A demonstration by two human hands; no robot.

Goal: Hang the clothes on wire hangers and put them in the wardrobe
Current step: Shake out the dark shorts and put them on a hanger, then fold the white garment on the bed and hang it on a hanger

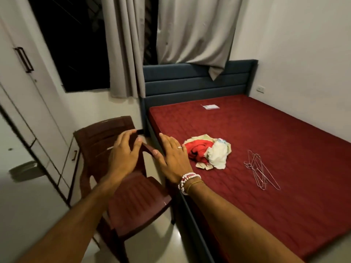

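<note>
A small bedroom in a home

A red quilted mattress (266, 149) lies against a blue padded headboard (190, 86) — grey pleated curtains (123, 54) hang over a dark window (76, 54), a white wardrobe with a dark bar handle (28, 92) lines the left wall, and a brown plastic chair (136, 202) stands just beside the mattress.

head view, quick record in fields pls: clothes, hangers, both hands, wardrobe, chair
clothes: crumpled pile, red, white and beige, on the red mattress
wire hangers: loose bunch on the mattress, right of the clothes, not touching
left hand: open, holds nothing, in front of chair back
right hand: open, holds nothing, above mattress edge
wardrobe: white doors at left
chair: dark red, between wardrobe and mattress
</note>
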